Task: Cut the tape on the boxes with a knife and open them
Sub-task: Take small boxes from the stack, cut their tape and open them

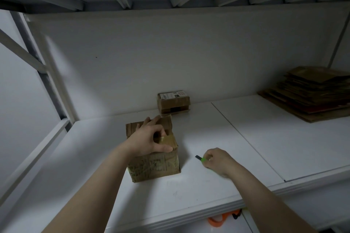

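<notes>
The left hand [149, 138] pinches a flap atop the box [155, 166], the right hand [217, 159] clasps the knife [200, 158], near the front edge of the shelf [189, 195].

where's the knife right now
Head view: the green knife is gripped in the right hand, just right of the nearer cardboard box on the white shelf.

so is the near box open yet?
Partly open: the box has its back flap standing up; the left hand grips the front flap, which lies roughly flat.
</notes>
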